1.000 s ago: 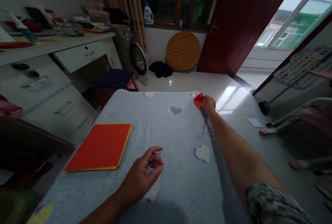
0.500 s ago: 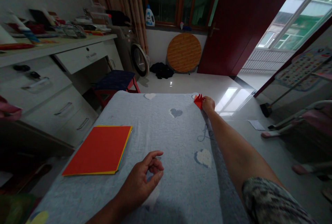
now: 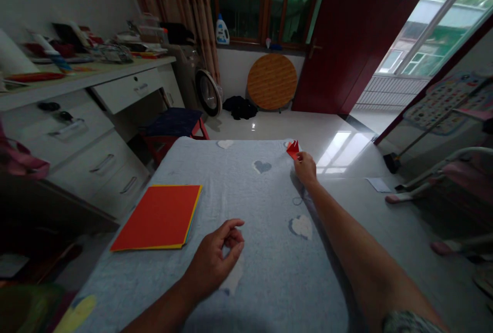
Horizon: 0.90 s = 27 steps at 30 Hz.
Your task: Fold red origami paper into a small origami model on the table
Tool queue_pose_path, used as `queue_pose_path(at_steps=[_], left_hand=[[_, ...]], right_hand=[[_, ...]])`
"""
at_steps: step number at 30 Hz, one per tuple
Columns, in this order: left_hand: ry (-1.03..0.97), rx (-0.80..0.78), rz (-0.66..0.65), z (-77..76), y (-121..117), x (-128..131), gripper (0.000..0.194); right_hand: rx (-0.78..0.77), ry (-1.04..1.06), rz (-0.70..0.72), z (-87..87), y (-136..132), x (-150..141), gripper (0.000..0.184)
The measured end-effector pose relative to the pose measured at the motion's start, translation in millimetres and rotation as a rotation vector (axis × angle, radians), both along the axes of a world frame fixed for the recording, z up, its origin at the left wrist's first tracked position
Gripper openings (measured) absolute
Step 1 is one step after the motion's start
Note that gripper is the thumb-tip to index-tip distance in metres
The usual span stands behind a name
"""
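At the far right corner of the cloth-covered table [image 3: 234, 179], a small red origami figure [image 3: 292, 149] with pointed tips rests near the edge. My right hand [image 3: 306, 168] reaches out to it, thumb and fingers pinched on its near side. My left hand [image 3: 216, 257] hovers low over the near middle of the cloth, fingers loosely curled and apart, holding nothing. To its left lies a stack of square coloured paper [image 3: 159, 217], red on top, with yellow and blue edges showing beneath.
A white desk [image 3: 127, 84] with clutter on it runs along the left, and a stool [image 3: 173, 121] stands by it. Beyond the table are a washing machine [image 3: 192, 73] with its door open and a round wooden board [image 3: 272, 81]. A chair frame [image 3: 454, 173] stands at the right.
My right hand has drawn slightly back toward me while staying at the red origami figure, which has barely moved. My left hand keeps its place. The view has shifted a little.
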<state>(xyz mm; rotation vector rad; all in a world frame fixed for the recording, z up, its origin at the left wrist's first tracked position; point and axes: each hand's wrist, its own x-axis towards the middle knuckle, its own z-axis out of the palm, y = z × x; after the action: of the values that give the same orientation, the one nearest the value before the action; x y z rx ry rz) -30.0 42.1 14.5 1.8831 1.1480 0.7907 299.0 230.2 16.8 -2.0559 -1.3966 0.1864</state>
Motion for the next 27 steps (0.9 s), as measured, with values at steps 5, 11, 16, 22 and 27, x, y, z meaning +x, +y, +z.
queue_pose_path(at_steps=[5, 11, 16, 22, 27], left_hand=[[0.172, 0.304, 0.065, 21.4, 6.9, -9.9, 0.022], [0.637, 0.335, 0.166, 74.6, 27.0, -53.8, 0.02], [0.938, 0.192, 0.269, 77.4, 38.1, -92.1, 0.047], [0.829, 0.024, 0.233, 49.0, 34.1, -104.3, 0.06], [0.833, 0.058, 0.336, 40.6, 33.3, -96.3, 0.047]], right_hand=[[-0.086, 0.027, 0.331, 13.1, -55.6, -44.8, 0.02], [-0.185, 0.035, 0.803, 37.6, -142.0, -99.9, 0.024], [-0.279, -0.009, 0.961, 37.5, -184.0, -132.1, 0.027], [-0.137, -0.059, 0.894, 12.3, -181.8, -141.4, 0.017], [-0.051, -0.013, 0.888, 0.4, -178.2, -138.8, 0.014]])
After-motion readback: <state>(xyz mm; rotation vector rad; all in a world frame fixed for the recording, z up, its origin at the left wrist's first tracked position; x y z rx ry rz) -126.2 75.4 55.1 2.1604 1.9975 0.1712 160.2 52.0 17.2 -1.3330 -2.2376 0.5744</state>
